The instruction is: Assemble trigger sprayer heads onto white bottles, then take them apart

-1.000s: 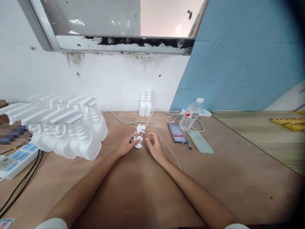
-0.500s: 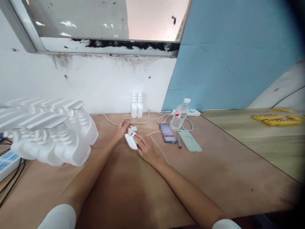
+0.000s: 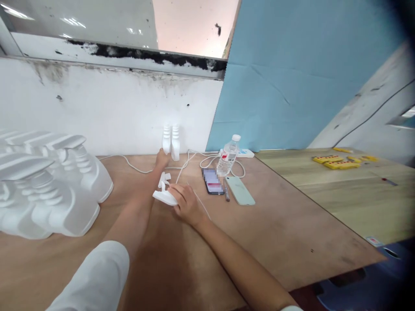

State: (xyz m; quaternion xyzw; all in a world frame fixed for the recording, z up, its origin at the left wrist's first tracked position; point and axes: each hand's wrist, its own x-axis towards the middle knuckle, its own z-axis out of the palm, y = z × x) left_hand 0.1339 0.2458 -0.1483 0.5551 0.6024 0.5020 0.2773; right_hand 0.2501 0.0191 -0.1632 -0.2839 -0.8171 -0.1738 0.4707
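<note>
In the head view, my right hand [image 3: 187, 203] grips a white plastic piece [image 3: 165, 197] above the table, fingers closed over its right end. This piece has a smooth, curved plate and a small bracket-like head. My left hand [image 3: 163, 158] stretches to the wall, its fingers round the lower end of a white ribbed plastic part [image 3: 166, 139]. That hand partly hides the part's base. A matching ribbed part [image 3: 175, 144] stands upright just to the right, against the wall.
Large white moulded pieces [image 3: 78, 194] crowd the left side. A water bottle [image 3: 228, 156], dark phone [image 3: 212, 181], pen [image 3: 227, 194] and pale green phone [image 3: 240, 190] lie or stand on the right. White cables [image 3: 136, 169] run along the wall. Yellow items [image 3: 340, 164] rest on the adjoining table [image 3: 324, 194].
My left hand has left the white piece and reached forward to the left ribbed part by the wall. My right hand keeps the piece, now turned flatter. The view has swung right.
</note>
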